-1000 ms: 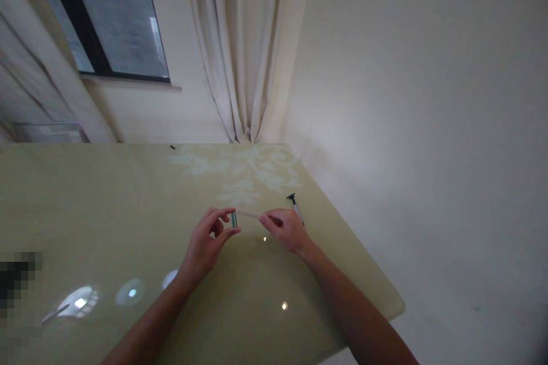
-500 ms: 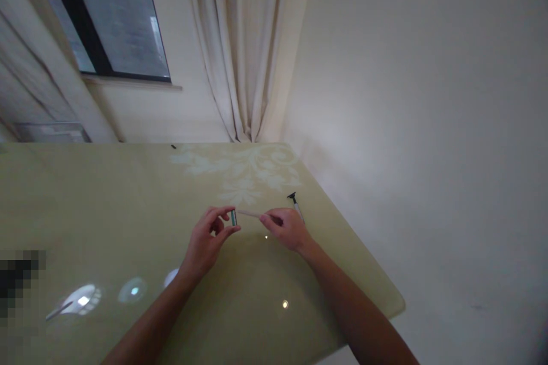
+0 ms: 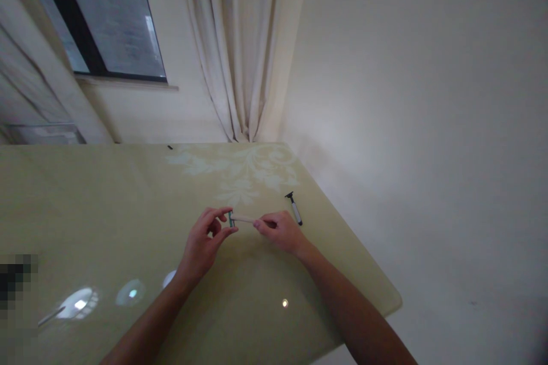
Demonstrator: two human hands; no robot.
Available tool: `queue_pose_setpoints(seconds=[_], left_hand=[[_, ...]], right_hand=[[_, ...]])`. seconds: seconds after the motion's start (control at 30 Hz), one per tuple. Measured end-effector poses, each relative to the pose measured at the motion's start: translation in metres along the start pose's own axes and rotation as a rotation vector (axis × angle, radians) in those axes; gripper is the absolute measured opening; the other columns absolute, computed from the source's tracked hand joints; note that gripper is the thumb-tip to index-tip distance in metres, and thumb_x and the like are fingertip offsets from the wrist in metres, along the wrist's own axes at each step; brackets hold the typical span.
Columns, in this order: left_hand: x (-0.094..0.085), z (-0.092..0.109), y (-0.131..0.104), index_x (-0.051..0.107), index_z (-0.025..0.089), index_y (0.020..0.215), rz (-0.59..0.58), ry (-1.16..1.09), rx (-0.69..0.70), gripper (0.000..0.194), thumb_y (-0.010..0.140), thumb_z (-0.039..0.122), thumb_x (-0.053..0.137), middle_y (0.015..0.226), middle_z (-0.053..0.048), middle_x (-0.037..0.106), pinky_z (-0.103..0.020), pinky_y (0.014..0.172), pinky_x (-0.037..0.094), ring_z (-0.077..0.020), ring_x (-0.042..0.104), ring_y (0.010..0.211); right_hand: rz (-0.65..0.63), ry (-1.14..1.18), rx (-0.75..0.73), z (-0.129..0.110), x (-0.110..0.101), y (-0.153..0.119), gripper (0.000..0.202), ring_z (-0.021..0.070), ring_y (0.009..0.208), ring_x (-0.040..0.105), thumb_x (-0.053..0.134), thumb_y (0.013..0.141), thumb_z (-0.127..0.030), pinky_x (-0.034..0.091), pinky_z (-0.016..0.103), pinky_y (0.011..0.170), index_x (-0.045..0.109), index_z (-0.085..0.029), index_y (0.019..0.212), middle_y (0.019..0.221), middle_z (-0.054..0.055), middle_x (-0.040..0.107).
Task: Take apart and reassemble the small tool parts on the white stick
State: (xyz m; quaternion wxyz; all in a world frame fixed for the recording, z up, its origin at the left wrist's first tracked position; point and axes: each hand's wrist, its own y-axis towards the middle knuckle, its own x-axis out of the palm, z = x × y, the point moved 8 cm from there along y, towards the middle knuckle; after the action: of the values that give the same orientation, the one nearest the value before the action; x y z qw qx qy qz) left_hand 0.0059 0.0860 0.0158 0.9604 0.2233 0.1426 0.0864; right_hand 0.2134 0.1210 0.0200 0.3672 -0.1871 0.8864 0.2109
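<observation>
My left hand [image 3: 205, 238] pinches a small green and dark razor head [image 3: 232, 219] by its two ends, between thumb and fingertips. The head stands upright on edge. In my right hand [image 3: 281, 230] is a slim pale razor handle [image 3: 244, 218], gripped between thumb and fingers and pointing left. Its tip meets the back of the razor head; whether the two are locked together I cannot tell. Both hands are just above the table. Beyond my right hand lies a second razor [image 3: 294, 209], black and grey, with its head pointing away from me.
The glossy yellow-green table [image 3: 107, 199] ends at a slanting right edge beside a pale wall [image 3: 406, 125]. A tiny dark piece [image 3: 170, 147] lies near the far edge. A thin light stick [image 3: 51, 316] is at the lower left. Curtains [image 3: 240, 40] hang behind.
My right hand has moved slightly left, bringing the handle's tip from just short of the razor head to touching it. The head has turned a little; the second razor shows more fully.
</observation>
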Motion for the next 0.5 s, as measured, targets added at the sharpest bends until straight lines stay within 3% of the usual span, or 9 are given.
queue_pose_setpoints(seconds=[0.1, 0.23, 0.33, 0.5], left_hand=[[-0.0003, -0.0021, 0.0001, 0.073, 0.026, 0.111, 0.002, 0.004, -0.015, 0.034, 0.079, 0.036, 0.08, 0.088, 0.002, 0.059, -0.024, 0.058, 0.045, -0.0098, 0.05, 0.06], [-0.0007, -0.001, 0.0001, 0.073, 0.026, 0.112, 0.002, 0.002, -0.014, 0.034, 0.079, 0.034, 0.08, 0.088, 0.003, 0.058, -0.024, 0.059, 0.045, -0.0093, 0.05, 0.06], [-0.0006, 0.001, 0.0001, 0.073, 0.026, 0.112, -0.001, 0.006, -0.008, 0.034, 0.079, 0.034, 0.08, 0.088, 0.003, 0.059, -0.024, 0.059, 0.045, -0.0093, 0.05, 0.06], [-0.0004, 0.0009, 0.0004, 0.074, 0.025, 0.11, 0.004, 0.005, -0.021, 0.034, 0.079, 0.036, 0.079, 0.085, 0.003, 0.059, -0.024, 0.058, 0.045, -0.0102, 0.051, 0.06]], right_hand=[[0.043, -0.03, 0.021, 0.0009, -0.004, 0.0003, 0.055, 0.0101, 0.052, 0.037, 0.051, 0.1, -0.054, 0.024, 0.027, 0.054, 0.066, -0.017, 0.063, 0.054, -0.004, 0.042], [-0.025, -0.005, -0.023, -0.003, 0.0018, 0.0006, 0.052, 0.01, 0.053, 0.038, 0.051, 0.1, -0.053, 0.024, 0.027, 0.054, 0.071, -0.017, 0.068, 0.054, -0.004, 0.045], [0.068, -0.069, 0.043, 0.0038, -0.005, 0.0013, 0.055, 0.0101, 0.051, 0.038, 0.049, 0.101, -0.051, 0.023, 0.027, 0.054, 0.071, -0.017, 0.064, 0.052, -0.003, 0.045], [0.101, -0.014, -0.019, -0.0045, -0.0059, 0.0001, 0.044, 0.0122, 0.06, 0.051, 0.054, 0.101, -0.049, 0.032, 0.026, 0.059, 0.082, -0.019, 0.089, 0.066, 0.001, 0.064]])
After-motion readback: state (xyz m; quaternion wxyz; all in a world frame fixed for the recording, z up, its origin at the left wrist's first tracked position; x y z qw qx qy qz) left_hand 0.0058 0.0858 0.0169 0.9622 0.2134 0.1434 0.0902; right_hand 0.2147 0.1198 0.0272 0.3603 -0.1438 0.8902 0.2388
